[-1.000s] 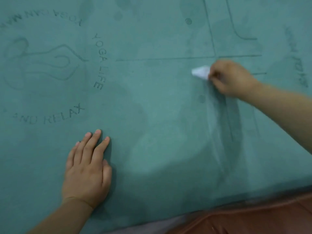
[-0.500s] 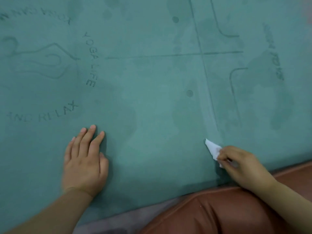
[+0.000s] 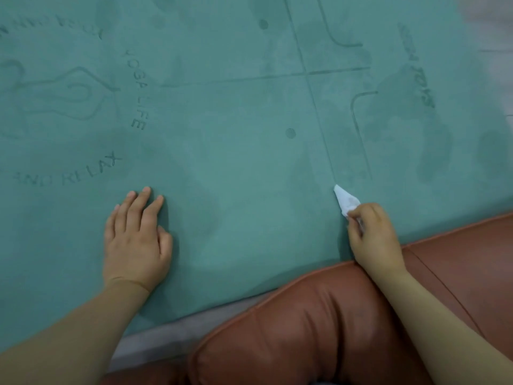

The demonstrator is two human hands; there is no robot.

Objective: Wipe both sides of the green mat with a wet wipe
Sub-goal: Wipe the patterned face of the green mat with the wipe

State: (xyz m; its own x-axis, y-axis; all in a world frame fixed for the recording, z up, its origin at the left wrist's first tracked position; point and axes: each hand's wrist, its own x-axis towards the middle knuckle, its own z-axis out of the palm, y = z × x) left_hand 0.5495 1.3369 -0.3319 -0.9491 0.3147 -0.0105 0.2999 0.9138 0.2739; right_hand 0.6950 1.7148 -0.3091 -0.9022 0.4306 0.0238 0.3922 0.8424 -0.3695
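Observation:
The green mat [image 3: 236,162] fills most of the view, lying flat with embossed lines, dots and lettering facing up. My left hand [image 3: 136,237] rests flat on it near the front edge, fingers straight. My right hand [image 3: 373,234] pinches a crumpled white wet wipe [image 3: 345,200] against the mat close to its near edge, right of centre. The wipe's pointed tip sticks out beyond my fingers. Darker damp patches show on the mat at the upper right.
A brown leather cushion [image 3: 319,329] sits right at the mat's near edge, under my right forearm. A strip of pale floor [image 3: 155,340] shows between cushion and mat, and more pale floor [image 3: 494,51] lies at the far right.
My right hand swept the wipe from the middle of the mat down to the near edge, then stayed about there. My left hand stayed flat in place.

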